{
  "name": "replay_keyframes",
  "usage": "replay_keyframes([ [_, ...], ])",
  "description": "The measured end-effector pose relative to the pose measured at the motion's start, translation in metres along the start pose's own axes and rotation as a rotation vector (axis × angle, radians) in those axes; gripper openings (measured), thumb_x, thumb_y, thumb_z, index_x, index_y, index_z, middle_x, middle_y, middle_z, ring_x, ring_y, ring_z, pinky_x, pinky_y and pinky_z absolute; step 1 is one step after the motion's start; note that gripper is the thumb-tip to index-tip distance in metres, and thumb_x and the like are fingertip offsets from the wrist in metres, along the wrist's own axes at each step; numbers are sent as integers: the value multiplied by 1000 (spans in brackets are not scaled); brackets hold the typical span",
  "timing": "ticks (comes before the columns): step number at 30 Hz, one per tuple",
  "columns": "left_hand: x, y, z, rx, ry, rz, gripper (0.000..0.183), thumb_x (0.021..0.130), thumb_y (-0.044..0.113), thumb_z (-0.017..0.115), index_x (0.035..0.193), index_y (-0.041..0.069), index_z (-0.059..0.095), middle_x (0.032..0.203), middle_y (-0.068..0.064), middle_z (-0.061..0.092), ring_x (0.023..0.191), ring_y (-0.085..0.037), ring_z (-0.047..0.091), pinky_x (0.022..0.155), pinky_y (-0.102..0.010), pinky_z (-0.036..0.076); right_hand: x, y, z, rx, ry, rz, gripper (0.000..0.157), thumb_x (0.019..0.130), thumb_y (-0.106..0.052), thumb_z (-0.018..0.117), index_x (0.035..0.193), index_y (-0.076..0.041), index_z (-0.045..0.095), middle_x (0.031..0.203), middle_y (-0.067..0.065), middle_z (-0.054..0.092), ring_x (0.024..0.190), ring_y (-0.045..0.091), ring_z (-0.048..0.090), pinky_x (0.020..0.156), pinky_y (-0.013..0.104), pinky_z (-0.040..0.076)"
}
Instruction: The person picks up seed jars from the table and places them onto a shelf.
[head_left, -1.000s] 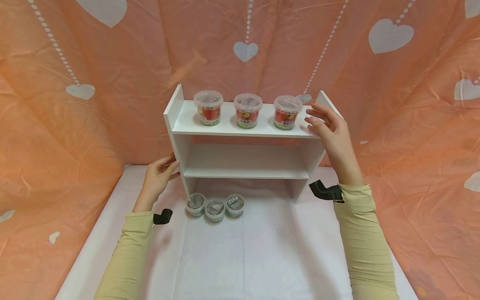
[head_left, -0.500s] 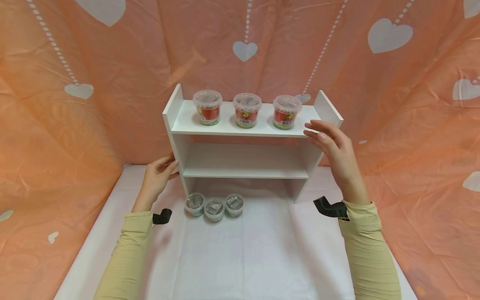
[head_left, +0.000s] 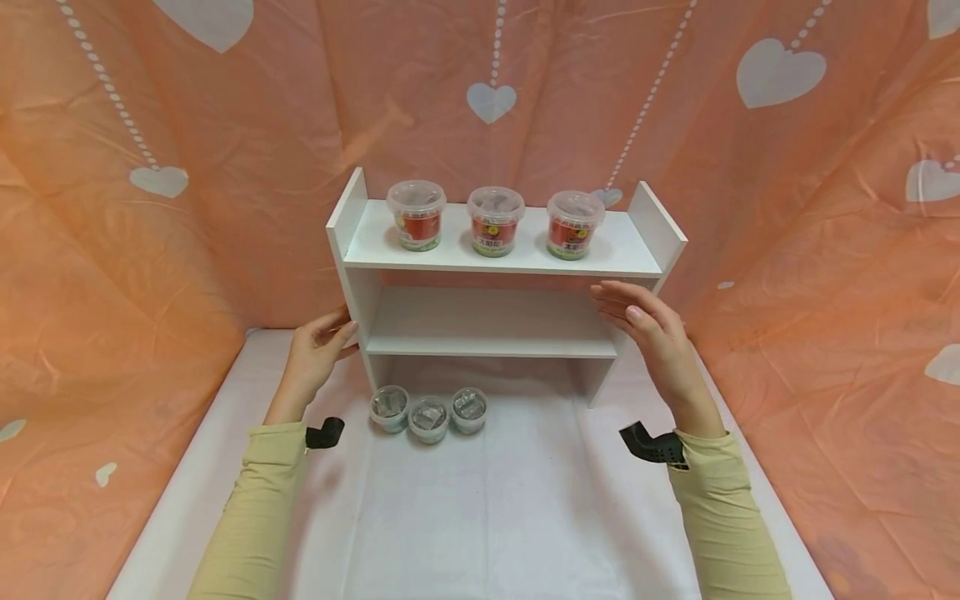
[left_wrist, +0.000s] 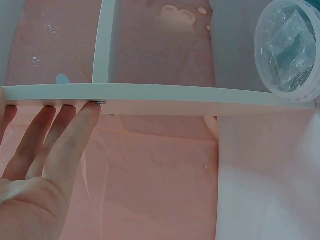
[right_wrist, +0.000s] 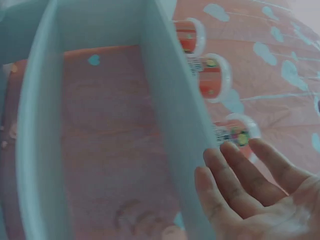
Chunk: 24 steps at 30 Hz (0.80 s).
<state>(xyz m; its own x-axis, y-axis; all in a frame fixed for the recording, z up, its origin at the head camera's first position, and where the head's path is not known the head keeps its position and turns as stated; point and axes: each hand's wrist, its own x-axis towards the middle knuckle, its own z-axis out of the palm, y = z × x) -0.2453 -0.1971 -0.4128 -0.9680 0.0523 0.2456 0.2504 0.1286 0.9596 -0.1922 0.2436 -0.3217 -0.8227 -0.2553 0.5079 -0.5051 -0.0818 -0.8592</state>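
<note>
A white two-tier shelf [head_left: 495, 321] stands on the table. My left hand [head_left: 318, 354] rests against the outside of its left side panel; in the left wrist view the straight fingers [left_wrist: 70, 142] touch the panel with their tips. My right hand [head_left: 652, 342] holds nothing and hangs in front of the shelf's right side, its fingers loosely extended, just below the top board. Three clear-lidded tubs with red labels, a left one [head_left: 417, 223], a middle one [head_left: 495, 227] and a right one [head_left: 574, 229], stand in a row on the top board.
Three small lidded cups, a left one [head_left: 390, 408], a middle one [head_left: 430, 419] and a right one [head_left: 470, 410], stand together on the white tablecloth [head_left: 465, 517] before the shelf's left front. An orange curtain [head_left: 247, 208] with white hearts hangs behind and at both sides.
My right hand has come away from beside the right tub and moved down in front of the shelf's right side. My left hand and the tubs have stayed in place.
</note>
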Motion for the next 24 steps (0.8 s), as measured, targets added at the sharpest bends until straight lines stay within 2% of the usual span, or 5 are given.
replay_keyframes([
  [9,-1,1,-1,1,3,-2,48,98,15,57,140,-4,44,138,-24,46,110,-15,57,89,-41,51,-15,36,15,18,-118,16,40,99,-5,36,134,14,42,133,32,46,125,40,43,109,46,35],
  [16,0,0,0,-6,-4,1,48,97,14,57,140,-4,45,138,-24,47,110,-19,57,89,-43,51,-28,61,21,34,-148,30,39,98,-1,37,132,16,42,131,37,43,123,47,42,108,48,35],
  [24,-1,7,0,-29,-6,-15,46,97,7,55,140,-5,43,138,-27,45,110,-19,57,91,-51,47,-41,88,25,9,-171,112,38,100,-4,42,135,10,44,134,30,47,126,38,44,110,42,35],
])
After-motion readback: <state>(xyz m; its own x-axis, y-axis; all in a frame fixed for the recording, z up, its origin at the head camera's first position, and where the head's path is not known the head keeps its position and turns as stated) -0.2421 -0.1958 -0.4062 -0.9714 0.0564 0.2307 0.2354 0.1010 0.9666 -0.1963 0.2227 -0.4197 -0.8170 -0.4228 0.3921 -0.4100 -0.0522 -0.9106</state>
